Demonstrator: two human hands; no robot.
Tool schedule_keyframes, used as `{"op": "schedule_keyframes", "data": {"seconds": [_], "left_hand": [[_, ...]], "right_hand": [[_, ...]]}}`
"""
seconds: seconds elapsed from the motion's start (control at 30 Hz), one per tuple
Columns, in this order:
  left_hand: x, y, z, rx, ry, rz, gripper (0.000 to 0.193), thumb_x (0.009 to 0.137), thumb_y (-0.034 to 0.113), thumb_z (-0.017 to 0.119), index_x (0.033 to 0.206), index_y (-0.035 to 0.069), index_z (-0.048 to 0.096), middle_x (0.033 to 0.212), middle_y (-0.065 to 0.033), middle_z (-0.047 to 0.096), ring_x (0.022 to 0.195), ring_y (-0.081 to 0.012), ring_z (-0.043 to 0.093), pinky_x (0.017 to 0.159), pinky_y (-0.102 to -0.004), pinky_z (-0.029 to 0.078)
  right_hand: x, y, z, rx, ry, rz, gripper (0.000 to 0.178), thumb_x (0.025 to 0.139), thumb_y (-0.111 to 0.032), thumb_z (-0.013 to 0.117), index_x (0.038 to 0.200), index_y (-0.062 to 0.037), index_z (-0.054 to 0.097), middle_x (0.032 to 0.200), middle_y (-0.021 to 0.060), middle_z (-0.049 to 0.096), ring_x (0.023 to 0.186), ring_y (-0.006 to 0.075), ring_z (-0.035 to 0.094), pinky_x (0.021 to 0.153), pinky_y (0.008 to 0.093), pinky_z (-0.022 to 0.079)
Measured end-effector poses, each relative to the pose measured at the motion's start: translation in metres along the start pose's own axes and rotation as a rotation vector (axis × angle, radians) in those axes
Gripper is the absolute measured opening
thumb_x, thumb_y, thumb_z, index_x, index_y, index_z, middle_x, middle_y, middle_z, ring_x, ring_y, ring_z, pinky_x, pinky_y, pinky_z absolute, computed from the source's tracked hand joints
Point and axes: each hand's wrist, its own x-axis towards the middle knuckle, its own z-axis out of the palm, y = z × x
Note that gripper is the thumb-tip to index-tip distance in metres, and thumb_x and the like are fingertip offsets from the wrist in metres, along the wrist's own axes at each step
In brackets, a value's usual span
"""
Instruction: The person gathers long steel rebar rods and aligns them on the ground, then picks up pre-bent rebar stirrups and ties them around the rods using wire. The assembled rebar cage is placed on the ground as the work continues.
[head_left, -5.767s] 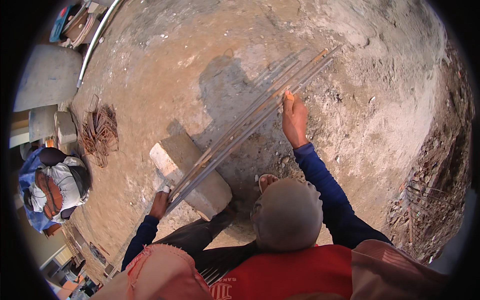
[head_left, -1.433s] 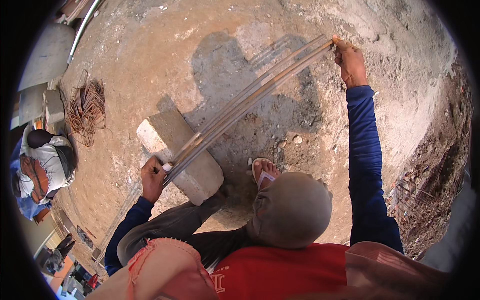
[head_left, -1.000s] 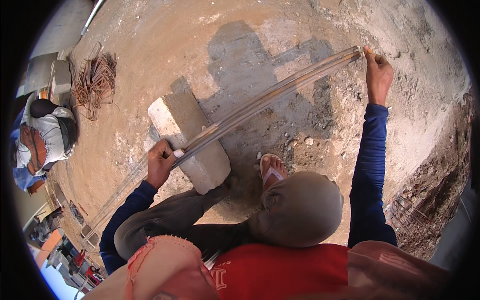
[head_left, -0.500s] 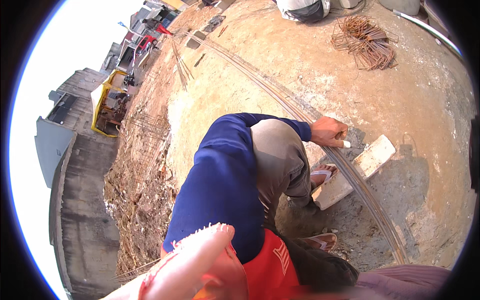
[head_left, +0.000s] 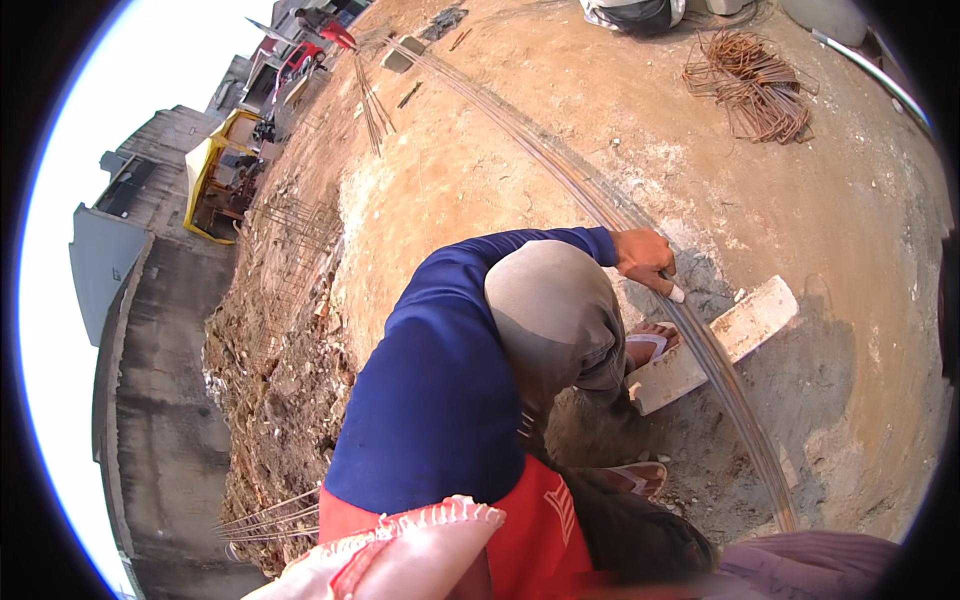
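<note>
My left hand [head_left: 645, 260], at the end of a dark blue sleeve, reaches past my bent knee in grey trousers. Its fingers are closed round a bundle of long thin steel rods [head_left: 727, 375]. A small white tip shows at the thumb; whether it is a wrapping or a held piece I cannot tell. Beyond the hand the rods stretch toward the far left, and on the near side they cross a pale block [head_left: 765, 312] on the ground. My sandalled foot [head_left: 650, 342] is beside the block. My right hand is not in view.
A tangle of rusty bent steel pieces [head_left: 750, 85] lies at the far right, near a white pipe [head_left: 870, 70]. Another block [head_left: 403, 53] sits by the rods' far end. Rubble [head_left: 275, 400] and a grey wall [head_left: 175, 420] are on the left. Loose cloth [head_left: 400, 550] blocks part of the lower edge.
My left hand has shifted slightly left relative to the pale block, still on the rods. The view has turned a little, and the cloth at the lower edge has moved.
</note>
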Motion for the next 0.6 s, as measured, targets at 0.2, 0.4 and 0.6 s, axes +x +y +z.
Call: {"op": "schedule_keyframes", "data": {"seconds": [0.2,0.4,0.6], "left_hand": [[-0.003,-0.027,0.026,-0.283,0.539,-0.269,0.04,0.088,0.045,0.064,0.088,0.005,0.064,0.07,-0.016,0.065,0.07,-0.0317,0.065,0.067,-0.0429,0.049],[-0.029,-0.097,0.051,-0.759,1.439,-1.265,0.063,0.079,0.035,0.074,0.113,-0.009,0.043,0.105,-0.0207,0.052,0.098,-0.0271,0.051,0.085,-0.0411,0.044],[-0.049,-0.143,0.097,-2.021,1.072,-0.603,0.039,0.099,0.043,0.054,0.113,0.007,0.058,0.111,-0.008,0.061,0.104,-0.0246,0.059,0.092,-0.0432,0.052]], "right_hand": [[0.004,-0.016,-0.032,0.108,0.075,-0.015,0.047,0.098,-0.049,0.052,0.109,-0.0045,0.058,0.107,0.0107,0.059,0.104,0.0249,0.056,0.102,0.0407,0.044],[0.005,-0.006,-0.065,0.12,0.1,-0.144,0.043,0.096,-0.041,0.061,0.12,-0.0065,0.053,0.122,0.0124,0.055,0.113,0.0289,0.054,0.1,0.0483,0.045],[0.002,-0.007,-0.067,0.082,0.221,-0.103,0.028,0.095,-0.028,0.066,0.112,-0.0062,0.059,0.112,0.0089,0.06,0.099,0.0207,0.057,0.083,0.0365,0.049]]}}
